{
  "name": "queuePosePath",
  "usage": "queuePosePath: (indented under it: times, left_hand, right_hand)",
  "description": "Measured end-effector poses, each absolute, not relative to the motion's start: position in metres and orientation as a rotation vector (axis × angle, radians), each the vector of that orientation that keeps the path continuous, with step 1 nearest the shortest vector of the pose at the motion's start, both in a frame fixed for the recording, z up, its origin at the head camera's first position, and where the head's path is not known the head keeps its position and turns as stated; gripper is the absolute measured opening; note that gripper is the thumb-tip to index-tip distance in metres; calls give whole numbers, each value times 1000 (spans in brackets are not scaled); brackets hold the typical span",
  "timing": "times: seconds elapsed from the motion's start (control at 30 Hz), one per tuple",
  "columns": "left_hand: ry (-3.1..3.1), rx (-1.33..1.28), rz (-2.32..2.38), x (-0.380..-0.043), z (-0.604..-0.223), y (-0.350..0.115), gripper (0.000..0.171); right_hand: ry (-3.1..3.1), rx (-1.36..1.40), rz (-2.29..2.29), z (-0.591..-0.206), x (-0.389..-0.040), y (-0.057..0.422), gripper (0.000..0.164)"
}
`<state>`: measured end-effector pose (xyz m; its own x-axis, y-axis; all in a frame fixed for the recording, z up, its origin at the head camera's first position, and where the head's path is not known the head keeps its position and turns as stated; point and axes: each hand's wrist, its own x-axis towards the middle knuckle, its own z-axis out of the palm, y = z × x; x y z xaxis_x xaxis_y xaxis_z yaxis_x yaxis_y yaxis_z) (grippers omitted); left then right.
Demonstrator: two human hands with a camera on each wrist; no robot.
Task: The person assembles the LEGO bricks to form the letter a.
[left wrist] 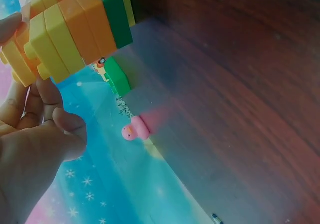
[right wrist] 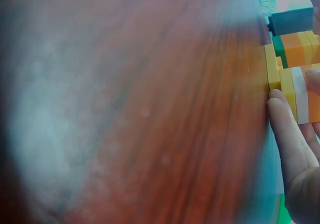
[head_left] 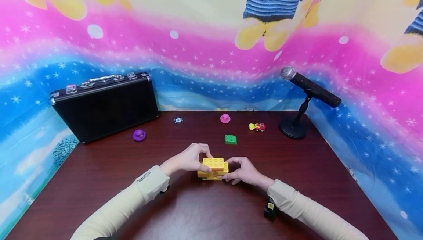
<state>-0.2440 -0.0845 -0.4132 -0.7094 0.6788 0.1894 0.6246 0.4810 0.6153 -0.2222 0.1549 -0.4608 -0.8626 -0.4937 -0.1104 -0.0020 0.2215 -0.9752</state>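
A structure of stacked toy building bricks (head_left: 213, 164) stands on the table between both hands, its top showing yellow studs. My left hand (head_left: 189, 159) grips the top brick from the left, with thumb and fingers on opposite sides. In the left wrist view, yellow, orange and green layers (left wrist: 80, 28) show in one column. From the right, my right hand (head_left: 247, 172) holds the structure's lower right side between thumb and fingers. A white layer (right wrist: 300, 94) appears there among yellow and orange ones. Parts of both hands' fingers are hidden behind the bricks.
Beyond the hands lie a green brick (head_left: 230, 139), a pink toy duck (head_left: 225, 118), a small red-and-yellow toy vehicle (head_left: 257, 127), a poker chip (head_left: 178, 120) and a purple toy (head_left: 139, 135). A black case (head_left: 105, 109) stands back left, a microphone on a stand (head_left: 307, 89) back right.
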Motion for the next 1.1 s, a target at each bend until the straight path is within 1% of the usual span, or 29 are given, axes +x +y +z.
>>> queuePosePath:
  times: [0.17, 0.33, 0.47, 0.57, 0.93, 1.1]
  left_hand:
    - [2637, 1120, 1018, -243, -412, -86, 24]
    - [2671, 1112, 995, -242, -413, -87, 28]
    - [2659, 1193, 1053, -243, -419, -83, 35]
    - [2644, 1250, 1127, -243, -423, -78, 37]
    - [2660, 1251, 1147, -244, -423, -71, 26]
    - [2633, 1192, 1124, -243, -420, -70, 23]
  right_hand:
    - [2113, -441, -1669, -460, -222, 154, 40]
    - [2102, -449, -1667, -444, -214, 152, 39]
    - [2103, -456, -1667, -436, -209, 150, 38]
    - [2104, -456, -1666, -435, -208, 150, 38]
    - [2100, -452, -1663, -436, -210, 152, 37]
    - [2101, -454, -1652, -437, -210, 151, 37]
